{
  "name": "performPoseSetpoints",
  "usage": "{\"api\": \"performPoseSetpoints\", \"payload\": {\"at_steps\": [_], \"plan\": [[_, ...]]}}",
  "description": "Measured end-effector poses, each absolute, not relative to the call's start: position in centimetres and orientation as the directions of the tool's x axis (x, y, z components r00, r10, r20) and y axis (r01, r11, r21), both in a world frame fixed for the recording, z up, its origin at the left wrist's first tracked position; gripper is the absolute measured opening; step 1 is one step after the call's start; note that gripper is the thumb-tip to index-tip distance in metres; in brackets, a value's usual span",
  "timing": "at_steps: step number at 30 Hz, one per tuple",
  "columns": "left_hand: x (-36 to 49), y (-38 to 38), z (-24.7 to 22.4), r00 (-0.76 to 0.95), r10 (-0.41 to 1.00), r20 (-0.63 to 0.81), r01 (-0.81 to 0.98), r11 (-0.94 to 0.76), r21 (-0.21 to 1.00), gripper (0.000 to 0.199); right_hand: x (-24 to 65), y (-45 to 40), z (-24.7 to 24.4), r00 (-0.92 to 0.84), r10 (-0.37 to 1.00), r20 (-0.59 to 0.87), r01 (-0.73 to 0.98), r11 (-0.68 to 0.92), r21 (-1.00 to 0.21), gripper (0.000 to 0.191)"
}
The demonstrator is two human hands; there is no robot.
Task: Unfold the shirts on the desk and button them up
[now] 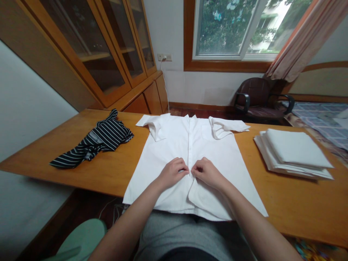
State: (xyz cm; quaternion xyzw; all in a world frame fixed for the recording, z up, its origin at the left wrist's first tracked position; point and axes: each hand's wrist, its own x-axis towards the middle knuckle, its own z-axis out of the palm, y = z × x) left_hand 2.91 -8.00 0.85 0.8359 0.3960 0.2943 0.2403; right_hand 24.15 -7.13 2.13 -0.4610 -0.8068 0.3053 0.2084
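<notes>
A white button-up shirt (174,152) lies spread front side up across the wooden table, its sleeves folded inward at the far end and its hem at the near edge. My left hand (174,170) pinches the shirt's front placket from the left, fingers closed. From the right, my right hand (205,172) pinches the placket at the same height, its fingertips almost meeting the left ones. Below the hands the two front edges part slightly. Whatever button lies between the fingertips is too small to make out.
On the wooden table (299,206), a black-and-white striped garment (100,139) lies crumpled at left, and a stack of folded white cloth (296,152) sits at right. A green stool (81,239) stands below left. Beyond are a glass-door cabinet (108,98) and a dark armchair (255,94).
</notes>
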Motion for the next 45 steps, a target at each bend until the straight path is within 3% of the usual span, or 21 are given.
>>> {"api": "performPoseSetpoints", "payload": {"at_steps": [27,45], "plan": [[3.1,-8.0,0.8,0.507,0.801,0.317,0.512,-0.576,0.637,0.011,23.9,-7.6,2.0,-0.465,0.882,0.071,0.630,0.387,-0.673,0.013],[3.1,-8.0,0.7,0.508,0.786,0.351,0.511,-0.604,0.612,0.010,23.6,-8.1,1.3,-0.533,0.826,0.183,0.673,0.545,-0.500,0.011]]}}
